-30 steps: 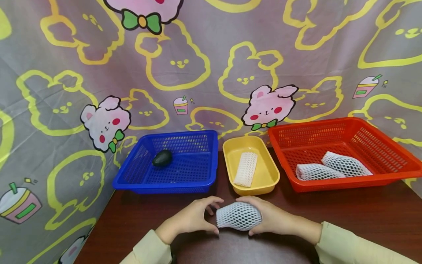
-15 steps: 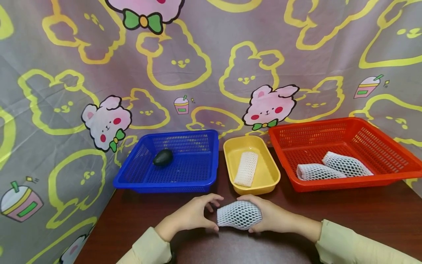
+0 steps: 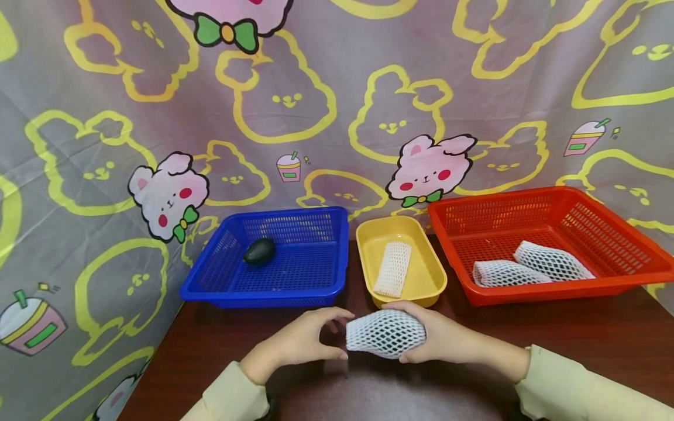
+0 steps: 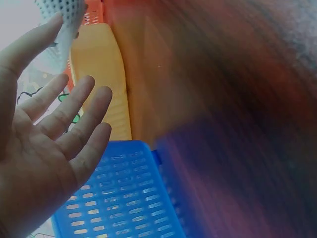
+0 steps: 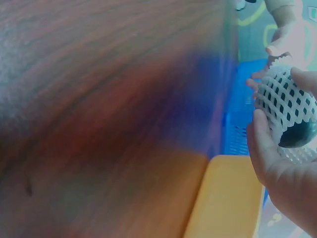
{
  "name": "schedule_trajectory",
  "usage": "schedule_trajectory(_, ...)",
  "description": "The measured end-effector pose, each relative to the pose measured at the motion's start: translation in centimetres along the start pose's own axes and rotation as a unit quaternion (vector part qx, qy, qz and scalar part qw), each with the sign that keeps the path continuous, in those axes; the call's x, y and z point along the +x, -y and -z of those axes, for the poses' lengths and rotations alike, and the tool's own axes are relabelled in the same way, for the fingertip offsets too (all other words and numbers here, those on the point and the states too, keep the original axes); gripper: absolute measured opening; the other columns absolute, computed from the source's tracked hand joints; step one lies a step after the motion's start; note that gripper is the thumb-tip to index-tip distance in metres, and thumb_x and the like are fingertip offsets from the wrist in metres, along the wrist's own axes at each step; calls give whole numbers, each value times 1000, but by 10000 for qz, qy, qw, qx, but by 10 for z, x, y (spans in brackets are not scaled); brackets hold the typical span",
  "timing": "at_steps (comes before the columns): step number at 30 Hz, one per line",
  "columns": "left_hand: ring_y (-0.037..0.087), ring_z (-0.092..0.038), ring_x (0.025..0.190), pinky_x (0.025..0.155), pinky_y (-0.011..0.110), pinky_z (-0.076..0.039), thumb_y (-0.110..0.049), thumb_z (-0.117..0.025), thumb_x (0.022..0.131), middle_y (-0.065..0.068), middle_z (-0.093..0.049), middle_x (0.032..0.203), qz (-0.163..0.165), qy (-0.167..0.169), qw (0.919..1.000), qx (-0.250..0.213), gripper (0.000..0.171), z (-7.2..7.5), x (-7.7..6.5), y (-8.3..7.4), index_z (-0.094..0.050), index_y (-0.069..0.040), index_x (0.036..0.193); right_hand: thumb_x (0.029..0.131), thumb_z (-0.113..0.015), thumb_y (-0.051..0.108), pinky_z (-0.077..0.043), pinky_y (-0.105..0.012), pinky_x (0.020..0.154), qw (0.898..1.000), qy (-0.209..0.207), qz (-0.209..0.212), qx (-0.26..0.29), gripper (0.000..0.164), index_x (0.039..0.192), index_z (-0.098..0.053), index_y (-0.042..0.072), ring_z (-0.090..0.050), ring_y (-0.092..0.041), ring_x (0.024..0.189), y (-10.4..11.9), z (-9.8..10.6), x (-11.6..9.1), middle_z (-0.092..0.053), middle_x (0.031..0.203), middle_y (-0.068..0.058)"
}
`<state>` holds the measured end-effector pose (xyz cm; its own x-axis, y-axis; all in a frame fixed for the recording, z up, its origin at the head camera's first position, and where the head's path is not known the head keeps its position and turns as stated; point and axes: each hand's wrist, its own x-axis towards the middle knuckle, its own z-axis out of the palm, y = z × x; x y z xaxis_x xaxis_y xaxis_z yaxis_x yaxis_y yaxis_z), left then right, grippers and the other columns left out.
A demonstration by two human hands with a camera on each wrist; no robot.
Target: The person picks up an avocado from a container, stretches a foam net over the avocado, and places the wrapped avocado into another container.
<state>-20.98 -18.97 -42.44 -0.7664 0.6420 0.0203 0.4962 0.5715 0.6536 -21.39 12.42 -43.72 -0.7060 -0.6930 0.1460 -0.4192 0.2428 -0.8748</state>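
Observation:
My right hand [image 3: 444,336] grips an avocado in a white foam net sleeve [image 3: 386,334] by its rounded right end, in front of the yellow tray. The dark avocado [image 5: 296,135] shows through the mesh and at the sleeve's uncovered end in the right wrist view. My left hand [image 3: 300,339] is beside the narrow left end of the sleeve, thumb and fingers spread around a gap. In the left wrist view that left hand [image 4: 49,134] has its fingers apart and holds nothing. A bare avocado [image 3: 260,252] lies in the blue basket [image 3: 263,297].
The yellow tray [image 3: 436,272] holds a flat foam net sleeve [image 3: 394,269]. Two netted pieces [image 3: 511,273] lie in the red basket [image 3: 558,295] at right. A patterned curtain [image 3: 316,76] hangs behind the brown table [image 3: 579,339].
My right hand has raised the netted avocado slightly and shifted it a little to the right. My left hand has drawn slightly left, away from the sleeve's narrow end.

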Motion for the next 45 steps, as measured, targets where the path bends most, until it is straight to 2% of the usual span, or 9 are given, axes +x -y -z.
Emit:
schedule_trajectory(6, 14, -62, 103, 87, 38, -53, -27, -80, 91, 2, -68, 119, -235, -140, 9995, 145, 50, 6, -1, -5, -61, -11, 135, 81, -85, 20, -53, -30, 86, 9994, 59, -340, 51, 79, 148, -45, 11, -58, -30, 109, 11, 10, -4, -55, 130, -13)
schedule_trajectory(14, 13, -62, 103, 88, 39, -54, -22, -77, 93, 1, -68, 120, -301, -237, 9991, 176, 44, 13, -3, -15, -63, -14, 135, 83, -84, 21, -54, -30, 87, 9995, 123, -281, 119, 79, 151, -43, 10, -57, -32, 111, 24, 19, -9, -54, 133, -14)
schedule_trajectory(21, 12, -64, 101, 79, 33, -54, -20, -76, 95, 1, -70, 119, -578, -426, 9972, 190, 37, 24, -5, -20, -67, -13, 130, 85, -82, 22, -56, -32, 87, 9990, 237, -356, 161, 75, 150, -45, 17, -59, -32, 111, 37, 27, -13, -56, 132, -12)
schedule_trajectory(26, 13, -65, 100, 85, 37, -54, -20, -74, 96, 0, -71, 118, -680, -663, 9953, 204, 32, 34, -6, -20, -69, -15, 127, 85, -81, 24, -56, -33, 87, 9992, 319, -232, 58, 74, 150, -46, 20, -61, -28, 109, 47, 32, -18, -58, 131, -10)
schedule_trajectory(29, 15, -67, 100, 90, 41, -54, -20, -73, 97, -1, -71, 118, -633, -793, 9947, 163, 31, 41, -6, -18, -69, -14, 127, 85, -81, 25, -56, -33, 87, 9992, 363, -154, 22, 74, 150, -47, 21, -62, -25, 108, 53, 34, -22, -59, 131, -9)
schedule_trajectory(34, 22, -67, 103, 92, 51, -53, -21, -71, 99, 4, -71, 119, -383, -908, 9951, -99, 31, 56, -6, -15, -68, -10, 128, 85, -81, 26, -56, -33, 86, 9992, 383, 70, -21, 73, 150, -47, 22, -64, -22, 105, 57, 38, -27, -62, 129, -6)
schedule_trajectory(39, 19, -67, 104, 94, 54, -51, -21, -70, 99, 5, -71, 120, -68, -1107, 9937, -175, 32, 71, -6, -7, -68, -10, 129, 86, -81, 23, -57, -34, 85, 9991, 361, 187, 73, 71, 149, -47, 22, -64, -23, 106, 59, 42, -33, -61, 130, -6)
schedule_trajectory(45, 19, -65, 106, 93, 54, -50, -22, -70, 100, 3, -70, 121, 289, -1333, 9906, -104, 32, 86, -8, 5, -68, -11, 130, 84, -83, 23, -57, -34, 82, 9998, 37, 141, -148, 73, 149, -49, 22, -62, -22, 107, 63, 49, -39, -57, 130, -10)
